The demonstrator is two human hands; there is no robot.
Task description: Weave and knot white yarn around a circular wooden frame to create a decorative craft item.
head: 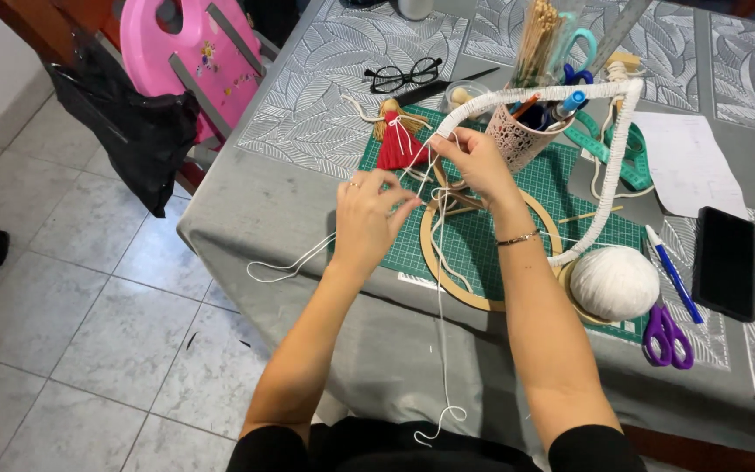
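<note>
Over green cutting mat (482,236): left hand (369,218) and right hand (475,160), each grip apparently pinching white cord (438,288).

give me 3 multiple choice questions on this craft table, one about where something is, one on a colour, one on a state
1. Where is the ball of white yarn?
A. on the floor
B. on the green cutting mat, beside the wooden ring
C. inside the pen cup

2. What colour are the scissors near the table's front edge?
A. purple
B. red
C. yellow

3. What are the hands doing?
A. resting flat on the table
B. both holding white cord above the mat
C. one holding the phone

Answers:
1 B: the ball sits at the mat's right end, next to the ring.
2 A: their handles are purple.
3 B: the left hand and right hand each pinch cord strands, raised over the mat.
</note>
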